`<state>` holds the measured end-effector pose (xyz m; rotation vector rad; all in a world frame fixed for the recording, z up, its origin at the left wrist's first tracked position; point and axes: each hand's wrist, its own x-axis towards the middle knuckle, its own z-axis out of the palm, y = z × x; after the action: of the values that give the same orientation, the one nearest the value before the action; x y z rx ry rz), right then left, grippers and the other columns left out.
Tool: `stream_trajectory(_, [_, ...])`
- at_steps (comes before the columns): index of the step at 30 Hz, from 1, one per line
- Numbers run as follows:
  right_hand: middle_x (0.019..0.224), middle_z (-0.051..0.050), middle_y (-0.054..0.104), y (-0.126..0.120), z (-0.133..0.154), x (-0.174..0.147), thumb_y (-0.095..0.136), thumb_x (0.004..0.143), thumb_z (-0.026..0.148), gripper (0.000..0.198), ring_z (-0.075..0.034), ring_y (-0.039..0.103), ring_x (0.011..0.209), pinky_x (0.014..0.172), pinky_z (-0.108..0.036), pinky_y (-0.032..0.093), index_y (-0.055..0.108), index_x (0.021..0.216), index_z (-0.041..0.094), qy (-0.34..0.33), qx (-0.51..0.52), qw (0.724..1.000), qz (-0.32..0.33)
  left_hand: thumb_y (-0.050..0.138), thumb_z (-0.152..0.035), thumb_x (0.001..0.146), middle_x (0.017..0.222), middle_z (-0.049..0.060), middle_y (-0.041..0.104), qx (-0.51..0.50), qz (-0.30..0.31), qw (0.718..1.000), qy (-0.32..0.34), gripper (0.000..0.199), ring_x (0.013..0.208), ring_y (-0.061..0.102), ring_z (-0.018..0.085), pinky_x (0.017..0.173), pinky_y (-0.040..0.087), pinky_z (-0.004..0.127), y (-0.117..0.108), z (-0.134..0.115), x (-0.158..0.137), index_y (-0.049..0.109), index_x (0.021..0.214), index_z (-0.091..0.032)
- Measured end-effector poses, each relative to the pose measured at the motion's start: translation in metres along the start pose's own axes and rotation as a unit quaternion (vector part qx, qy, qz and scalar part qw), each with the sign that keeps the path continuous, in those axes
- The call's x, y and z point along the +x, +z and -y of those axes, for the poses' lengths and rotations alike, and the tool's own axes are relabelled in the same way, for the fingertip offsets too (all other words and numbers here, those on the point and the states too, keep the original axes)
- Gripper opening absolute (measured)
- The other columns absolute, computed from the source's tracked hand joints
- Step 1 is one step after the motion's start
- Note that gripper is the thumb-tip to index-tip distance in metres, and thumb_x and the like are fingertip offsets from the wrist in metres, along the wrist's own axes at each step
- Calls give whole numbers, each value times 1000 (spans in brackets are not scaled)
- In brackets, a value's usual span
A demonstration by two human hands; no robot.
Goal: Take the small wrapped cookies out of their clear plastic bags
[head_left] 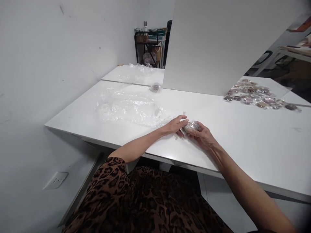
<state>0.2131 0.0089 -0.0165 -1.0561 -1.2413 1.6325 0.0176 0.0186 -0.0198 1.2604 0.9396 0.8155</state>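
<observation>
Both hands meet over the white table, around a small clear plastic packet point(191, 126) with something brownish inside. My right hand point(204, 136) grips the packet from the right, thumb in front and fingers behind. At the packet's left end, my left hand point(176, 125) pinches it, with the index finger stretched over the top. Small pale scraps point(176, 137) lie by the left hand. A large crumpled sheet of clear plastic point(131, 108) spreads out to the left, reaching close to that hand. What exactly the packet contains is too small to tell.
Another wrapped packet point(155, 87) sits at the foot of a tall white panel point(201, 48). Several wrapped packets form a pile point(257, 94) at the back right. More clear plastic point(141, 68) lies on the far table, before a black shelf cart point(149, 42). A wall point(60, 58) borders the left.
</observation>
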Motion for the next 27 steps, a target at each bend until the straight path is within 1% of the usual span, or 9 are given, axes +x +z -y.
stream_trajectory(3, [73, 3, 66, -2, -3, 1, 102, 55, 34, 48, -10, 54, 59, 54, -26, 44, 69, 88, 22, -3, 19, 1000, -4, 50, -70, 97, 114, 24, 72, 31, 5, 999, -11, 86, 74, 71, 24, 75, 59, 43, 0, -8, -7, 34, 161, -15])
stream_trajectory(6, [78, 1, 70, -8, -5, 3, 102, 55, 32, 48, -10, 54, 60, 53, -25, 46, 72, 90, 21, -3, 53, 998, -25, 59, -65, 94, 123, 24, 70, 163, -45, 985, 11, 80, 98, 73, 32, 92, 56, 46, -17, -28, -31, 44, 157, -18])
stream_trajectory(9, [81, -1, 72, -13, -6, 6, 103, 53, 29, 48, -10, 55, 59, 49, -25, 46, 71, 88, 21, 1, 77, 996, -42, 84, -56, 77, 152, 24, 53, 359, -190, 913, 45, 84, 138, 52, 45, 115, 40, 53, -59, -51, -64, 57, 148, -19])
stream_trajectory(12, [80, -2, 72, -14, -4, 6, 103, 50, 27, 50, -11, 55, 58, 46, -26, 46, 70, 86, 21, 7, 79, 996, -49, 94, -50, 61, 162, 27, 40, 523, -239, 816, -60, 97, 144, 42, 51, 118, 34, 55, -112, -64, -96, 56, 144, -15])
stream_trajectory(14, [79, -2, 72, -13, -4, 6, 104, 49, 27, 50, -11, 56, 57, 46, -26, 46, 71, 86, 21, 10, 76, 996, -51, 92, -52, 59, 158, 27, 46, 565, -240, 775, -150, 88, 137, 51, 49, 111, 42, 50, -143, -65, -111, 62, 133, -16])
stream_trajectory(16, [78, -1, 71, -13, -4, 6, 103, 51, 28, 47, -11, 56, 57, 46, -26, 47, 71, 85, 21, 10, 72, 996, -50, 85, -53, 66, 136, 21, 66, 563, -226, 769, -199, 57, 118, 64, 40, 95, 50, 41, -165, -62, -123, 69, 109, -19])
stream_trajectory(18, [79, 0, 71, -14, -5, 6, 102, 53, 27, 45, -10, 56, 58, 47, -25, 48, 73, 86, 22, 9, 71, 996, -51, 76, -45, 76, 101, 13, 74, 531, -210, 800, -185, 27, 92, 69, 29, 77, 51, 33, -178, -58, -129, 67, 83, -21])
stream_trajectory(22, [81, -1, 71, -17, -8, 6, 101, 56, 28, 41, -10, 56, 58, 48, -26, 49, 74, 87, 24, 8, 71, 996, -57, 70, -32, 83, 63, 3, 61, 371, -342, 861, -67, 19, 55, 58, 16, 54, 42, 27, -202, -69, -124, 58, 72, -21])
stream_trajectory(27, [84, -2, 72, -21, -8, 8, 100, 58, 29, 39, -12, 55, 59, 47, -29, 49, 75, 88, 25, 16, 59, 996, -61, 67, -28, 96, 66, -4, 52, 138, -591, 791, 81, 26, 57, 57, 9, 58, 49, 23, -254, -130, -97, 46, 81, -20])
